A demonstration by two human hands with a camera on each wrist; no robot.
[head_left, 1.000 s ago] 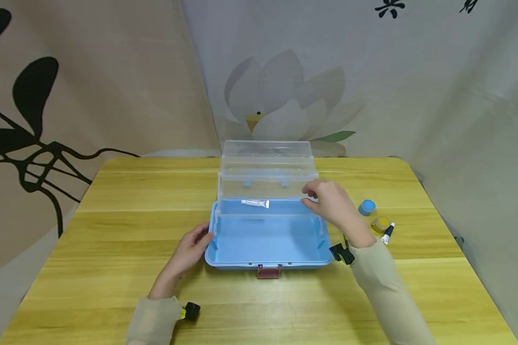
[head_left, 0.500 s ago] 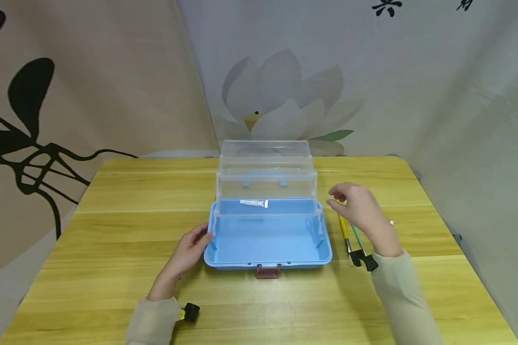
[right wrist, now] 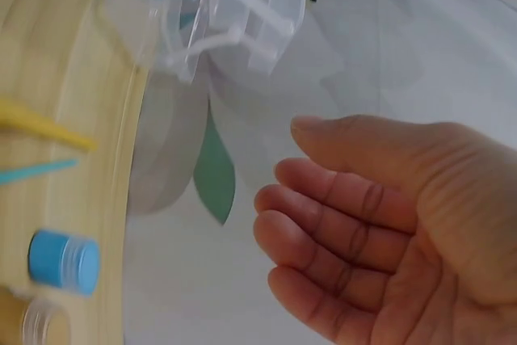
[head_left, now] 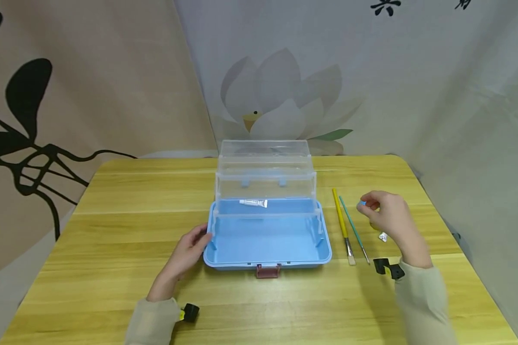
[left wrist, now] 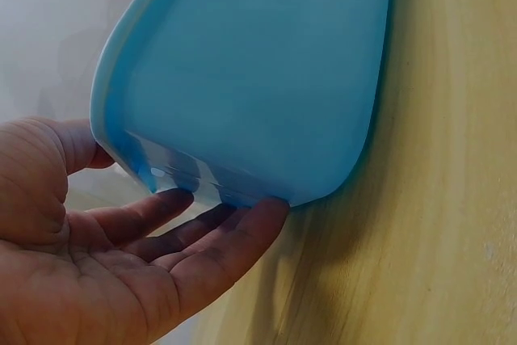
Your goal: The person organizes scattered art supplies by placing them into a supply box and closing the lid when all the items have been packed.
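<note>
An open light-blue storage box (head_left: 267,244) with clear fold-out trays (head_left: 265,185) stands mid-table. My left hand (head_left: 189,251) holds its left end; in the left wrist view, the thumb is at the rim and the fingertips (left wrist: 271,212) lie against the wall. A white paint tube (head_left: 253,203) lies in the lower clear tray. My right hand (head_left: 390,215), loosely curled and holding nothing in the right wrist view, hovers by a blue-lidded jar (right wrist: 65,262) and a yellow jar (right wrist: 34,322). In the head view it partly covers both jars and a small tube (head_left: 383,237).
Between the box and my right hand, a yellow-handled paintbrush (head_left: 339,214) and a thinner teal one (head_left: 351,222) lie on the wooden table (head_left: 155,191). A printed cloth (head_left: 414,105) hangs behind the table's far edge. Black cameras are strapped at both wrists.
My right hand has moved rightward from the tray's right end, past the paintbrushes, to the jars. The paintbrushes have come into full view. My left hand has stayed on the box.
</note>
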